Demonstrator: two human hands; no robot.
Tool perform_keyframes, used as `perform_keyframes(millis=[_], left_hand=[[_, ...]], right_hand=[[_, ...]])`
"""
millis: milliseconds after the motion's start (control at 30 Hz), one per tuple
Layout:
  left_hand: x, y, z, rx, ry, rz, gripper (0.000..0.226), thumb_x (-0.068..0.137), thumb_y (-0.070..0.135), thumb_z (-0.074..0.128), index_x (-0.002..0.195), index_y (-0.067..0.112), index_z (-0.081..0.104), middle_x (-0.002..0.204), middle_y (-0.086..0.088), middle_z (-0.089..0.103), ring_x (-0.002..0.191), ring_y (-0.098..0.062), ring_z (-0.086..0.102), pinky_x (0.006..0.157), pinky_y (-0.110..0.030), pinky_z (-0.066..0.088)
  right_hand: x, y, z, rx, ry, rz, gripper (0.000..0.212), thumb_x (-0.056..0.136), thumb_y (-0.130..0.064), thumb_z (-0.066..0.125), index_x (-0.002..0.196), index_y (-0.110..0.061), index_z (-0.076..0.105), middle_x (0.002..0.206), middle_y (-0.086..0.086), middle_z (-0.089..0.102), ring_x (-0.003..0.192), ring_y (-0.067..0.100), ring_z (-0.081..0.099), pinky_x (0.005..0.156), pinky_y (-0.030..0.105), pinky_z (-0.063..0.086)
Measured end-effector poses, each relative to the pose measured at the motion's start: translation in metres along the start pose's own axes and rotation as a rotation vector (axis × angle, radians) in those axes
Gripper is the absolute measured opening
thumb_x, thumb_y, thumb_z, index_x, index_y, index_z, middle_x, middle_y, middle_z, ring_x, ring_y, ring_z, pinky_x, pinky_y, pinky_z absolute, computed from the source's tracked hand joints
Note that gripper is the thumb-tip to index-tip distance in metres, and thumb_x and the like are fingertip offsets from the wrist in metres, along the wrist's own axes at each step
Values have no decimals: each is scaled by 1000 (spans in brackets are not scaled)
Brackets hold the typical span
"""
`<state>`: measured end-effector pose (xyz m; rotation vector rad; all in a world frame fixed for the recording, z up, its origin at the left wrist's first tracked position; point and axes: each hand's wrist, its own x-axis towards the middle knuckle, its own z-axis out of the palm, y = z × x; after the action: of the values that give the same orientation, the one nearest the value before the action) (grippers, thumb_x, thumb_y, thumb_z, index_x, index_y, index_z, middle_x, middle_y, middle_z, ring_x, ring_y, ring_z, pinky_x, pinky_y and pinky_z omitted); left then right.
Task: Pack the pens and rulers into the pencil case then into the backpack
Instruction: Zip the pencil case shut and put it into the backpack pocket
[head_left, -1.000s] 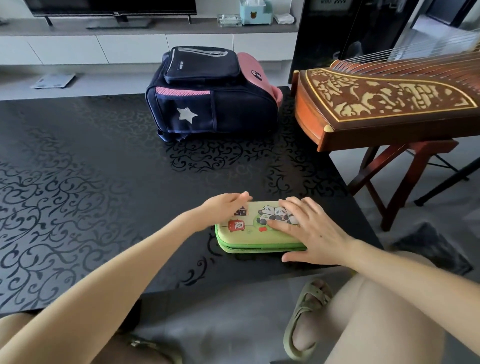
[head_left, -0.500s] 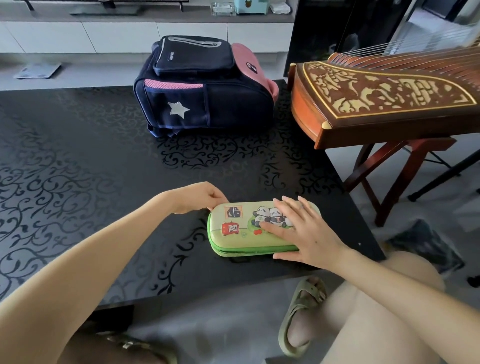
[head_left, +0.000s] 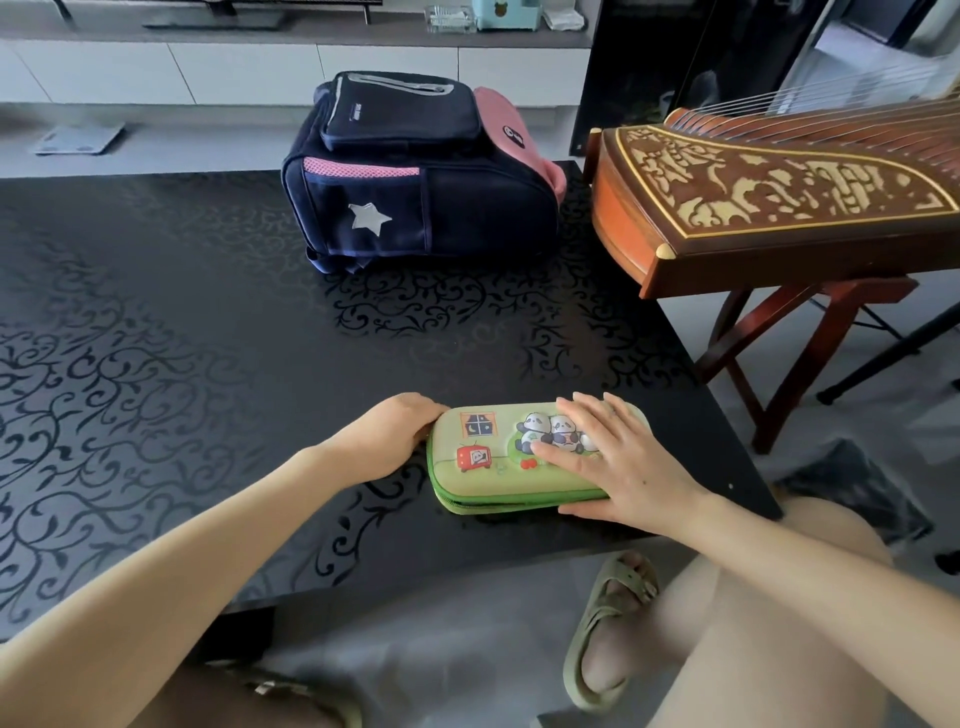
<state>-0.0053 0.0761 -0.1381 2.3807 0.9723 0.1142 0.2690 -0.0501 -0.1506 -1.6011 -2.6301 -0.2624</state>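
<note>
A green pencil case (head_left: 480, 470) with panda pictures lies closed and flat near the front right edge of the black table (head_left: 208, 338). My right hand (head_left: 621, 465) presses flat on its lid, fingers straight, thumb along the front side. My left hand (head_left: 397, 436) sits at the case's left end with fingers curled in against the zip seam; the fingertips are hidden. A navy and pink backpack (head_left: 415, 208) with a white star lies at the table's far side, its pockets zipped. No pens or rulers show.
A carved wooden zither (head_left: 779, 208) on a red stand juts in beside the table's right edge. My knees and a sandalled foot (head_left: 610, 623) are below the front edge. A white cabinet runs along the back wall.
My left hand slid from the top of the case, along its far edge, round to its left end. My right hand stayed pressed on the lid.
</note>
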Motion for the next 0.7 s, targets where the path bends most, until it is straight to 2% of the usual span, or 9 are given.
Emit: perform_keyframes(millis=[67,133,200,333,500,600,700], left_hand=[[-4,-3,0,30,41,6,46,82,-12,37,109,15,62,95,-3,61,90,-16,51,81,-26,46],[-7,-4,0,56,82,34,46,79,-15,36,104,13,64,87,-1,60,86,-16,49,79,-25,45],[-14,-10,-1,103,113,57,44,78,-16,37,102,12,64,83,1,57,84,-15,47,77,-24,44],[-39,-20,0,177,147,95,34,75,-17,39,90,3,62,78,-6,58,78,-15,45,71,-27,43],[-73,1,17,154,176,108,29,68,-20,49,72,7,59,64,-1,58,64,-20,50,59,-32,48],[-93,14,27,104,147,2,21,78,-9,49,66,8,54,63,-1,56,63,-21,51,61,-36,47],[-115,35,38,-32,174,-140,26,88,7,43,65,11,55,64,3,59,64,-17,54,62,-26,41]], right_hand=[[0,-1,0,0,6,-10,65,85,-63,47,140,-33,31,139,22,41,129,40,40,106,57,31],[0,-1,-1,0,1,-27,63,85,-62,46,140,-33,31,139,21,39,129,40,39,106,57,31],[0,-1,-2,-6,-4,-35,63,85,-61,46,139,-33,31,139,20,38,129,39,39,106,57,30],[-1,-1,-2,-1,-23,-15,64,86,-61,45,140,-34,28,139,22,41,129,39,39,106,57,31],[3,-14,-2,1,-13,57,66,83,-60,49,141,-33,32,137,22,43,127,39,40,104,58,34],[9,-31,0,2,4,81,65,83,-59,49,140,-32,37,137,24,44,125,41,42,102,60,35],[14,-45,0,-5,27,38,64,83,-58,50,140,-31,37,135,24,46,124,42,43,102,60,35]])
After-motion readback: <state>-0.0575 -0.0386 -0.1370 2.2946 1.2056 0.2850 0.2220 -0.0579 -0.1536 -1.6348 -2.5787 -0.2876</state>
